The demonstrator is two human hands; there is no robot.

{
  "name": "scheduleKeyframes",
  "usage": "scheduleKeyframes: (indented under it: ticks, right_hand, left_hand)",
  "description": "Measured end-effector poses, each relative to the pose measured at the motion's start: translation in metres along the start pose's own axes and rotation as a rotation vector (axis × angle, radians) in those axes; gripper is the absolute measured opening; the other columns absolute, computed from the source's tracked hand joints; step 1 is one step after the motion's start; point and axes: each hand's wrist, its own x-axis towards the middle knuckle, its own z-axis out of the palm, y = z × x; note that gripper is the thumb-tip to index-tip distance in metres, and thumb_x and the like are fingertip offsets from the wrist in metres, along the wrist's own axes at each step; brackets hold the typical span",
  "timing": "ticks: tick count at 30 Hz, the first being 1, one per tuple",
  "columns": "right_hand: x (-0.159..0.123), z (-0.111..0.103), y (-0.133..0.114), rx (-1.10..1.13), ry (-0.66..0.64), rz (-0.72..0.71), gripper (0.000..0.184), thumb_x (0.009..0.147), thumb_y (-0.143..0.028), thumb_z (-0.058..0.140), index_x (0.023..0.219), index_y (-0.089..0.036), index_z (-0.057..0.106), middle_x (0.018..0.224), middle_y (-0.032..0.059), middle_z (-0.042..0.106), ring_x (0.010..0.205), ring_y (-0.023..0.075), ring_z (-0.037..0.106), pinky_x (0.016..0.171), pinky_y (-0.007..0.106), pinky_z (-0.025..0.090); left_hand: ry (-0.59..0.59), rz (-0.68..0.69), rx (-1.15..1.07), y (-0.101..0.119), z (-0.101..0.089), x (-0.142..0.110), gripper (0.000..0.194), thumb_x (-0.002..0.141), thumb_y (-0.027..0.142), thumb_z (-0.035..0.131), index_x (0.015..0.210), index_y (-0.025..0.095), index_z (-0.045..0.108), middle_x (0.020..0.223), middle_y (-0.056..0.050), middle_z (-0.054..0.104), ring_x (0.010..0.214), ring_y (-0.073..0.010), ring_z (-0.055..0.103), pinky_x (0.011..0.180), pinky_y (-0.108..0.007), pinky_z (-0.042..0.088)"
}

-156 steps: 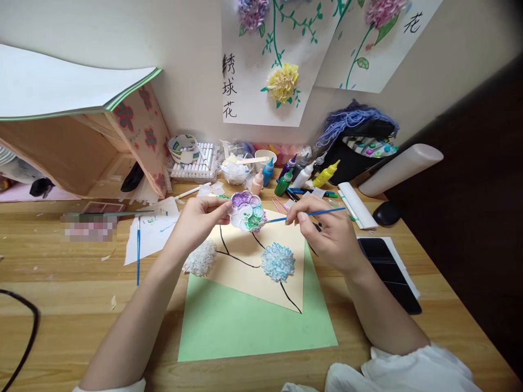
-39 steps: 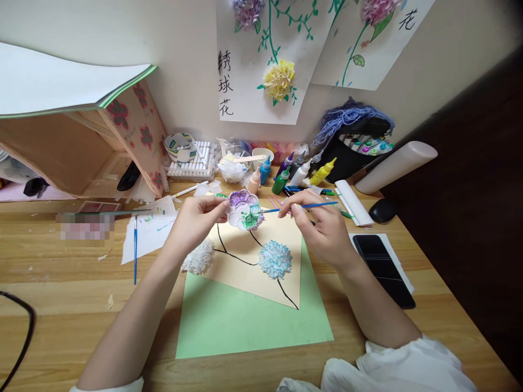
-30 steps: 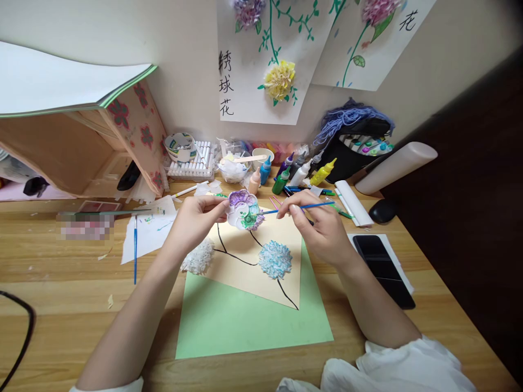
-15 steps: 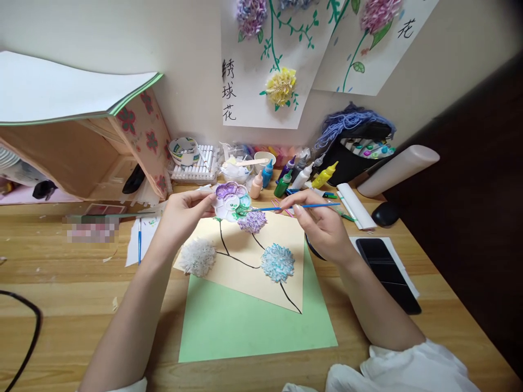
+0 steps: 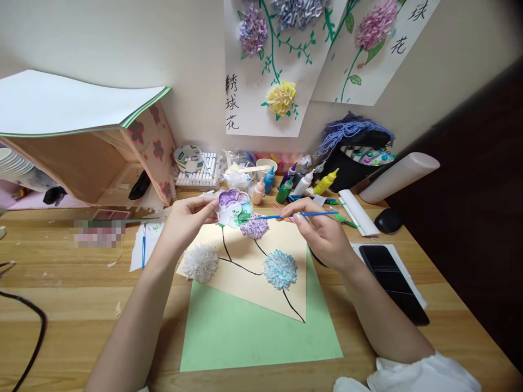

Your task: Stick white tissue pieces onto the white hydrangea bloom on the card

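Observation:
My left hand (image 5: pixel 196 215) pinches the edge of a flower-shaped paint palette (image 5: pixel 233 211), whose wells carry purple, blue-green and green paint. Closed round a thin blue paintbrush (image 5: pixel 269 216), my right hand (image 5: pixel 318 231) keeps the brush tip at the palette's green well. Below both hands lies a cream sheet (image 5: pixel 245 291) with black stem lines. On it are a white flower (image 5: pixel 201 263), a blue-and-white flower (image 5: pixel 280 269) and a purple flower (image 5: pixel 254 226), the last partly behind the brush. A green sheet (image 5: pixel 253 340) lies underneath.
Several paint bottles (image 5: pixel 304 182) stand at the back, beside bowls and a marker tray (image 5: pixel 198 173). To the right are a phone (image 5: pixel 392 283), a mouse (image 5: pixel 388 218) and a rolled white sheet (image 5: pixel 358 213). A second paintbrush (image 5: pixel 143 247) lies at left, near an open box (image 5: pixel 155 152).
The whole view has shifted, so everything sits slightly lower in the picture. Both hands still hold the palette and paintbrush, with the brush tip remaining at the green well.

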Motion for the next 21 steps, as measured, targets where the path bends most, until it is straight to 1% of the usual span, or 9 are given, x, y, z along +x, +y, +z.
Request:
scheduleKeyframes:
  ticks: [3, 7, 11, 15, 19, 21]
  right_hand:
    - [0.0, -0.0009, -0.0006, -0.002, 0.039, -0.009, 0.018, 0.095, -0.024, 0.042, 0.095, -0.022, 0.059, 0.095, 0.0046, 0.062, 0.095, 0.02, 0.058, 0.083, 0.035, 0.045]
    - [0.0004, -0.0019, -0.0015, -0.05, -0.012, -0.022, 0.018, 0.094, -0.022, 0.042, 0.093, -0.023, 0.059, 0.093, 0.0039, 0.063, 0.092, 0.0201, 0.058, 0.082, 0.035, 0.045]
    - [-0.0002, -0.002, -0.0034, -0.075, 0.037, -0.015, 0.017, 0.094, -0.022, 0.042, 0.093, -0.023, 0.059, 0.093, 0.0041, 0.063, 0.092, 0.0207, 0.058, 0.081, 0.035, 0.044]
    - [-0.0004, -0.0016, -0.0053, -0.087, -0.02, -0.033, 0.017, 0.093, -0.02, 0.042, 0.092, -0.022, 0.059, 0.091, 0.0035, 0.063, 0.09, 0.0198, 0.058, 0.079, 0.034, 0.045]
    - [-0.0001, -0.0011, -0.006, -0.125, 0.03, -0.028, 0.016, 0.093, -0.019, 0.043, 0.092, -0.022, 0.059, 0.091, 0.0036, 0.063, 0.09, 0.0201, 0.058, 0.08, 0.035, 0.044]
    - [0.0, -0.0011, -0.0064, -0.135, 0.011, -0.042, 0.016, 0.092, -0.019, 0.043, 0.091, -0.022, 0.059, 0.09, 0.0037, 0.064, 0.089, 0.0204, 0.058, 0.079, 0.035, 0.044]
  left_hand:
    - [-0.007, 0.0, 0.007, 0.0008, 0.0014, -0.0008, 0.039, 0.066, 0.047, 0.073, 0.086, 0.014, 0.075, 0.082, -0.007, 0.073, 0.073, -0.0169, 0.067, 0.075, -0.03, 0.058]
    - [0.0, 0.012, 0.025, 0.001, 0.0021, -0.0007, 0.041, 0.065, 0.049, 0.073, 0.085, 0.013, 0.075, 0.079, -0.008, 0.073, 0.072, -0.0183, 0.067, 0.072, -0.031, 0.059]
    - [0.0, 0.014, 0.032, 0.001, 0.0029, -0.0002, 0.041, 0.064, 0.049, 0.074, 0.083, 0.014, 0.075, 0.078, -0.007, 0.073, 0.07, -0.0177, 0.066, 0.071, -0.031, 0.059]
    - [-0.006, 0.005, 0.025, 0.0014, 0.0038, -0.0006, 0.038, 0.064, 0.048, 0.074, 0.082, 0.014, 0.075, 0.078, -0.006, 0.073, 0.068, -0.0157, 0.065, 0.071, -0.029, 0.058]
    - [-0.011, 0.005, 0.029, 0.0025, 0.0046, -0.002, 0.037, 0.065, 0.047, 0.073, 0.082, 0.014, 0.075, 0.079, -0.006, 0.073, 0.07, -0.0166, 0.066, 0.072, -0.03, 0.059]
    - [-0.011, 0.005, 0.034, 0.0035, 0.0051, -0.0028, 0.036, 0.065, 0.047, 0.073, 0.08, 0.014, 0.074, 0.08, -0.007, 0.073, 0.072, -0.018, 0.067, 0.072, -0.031, 0.059]
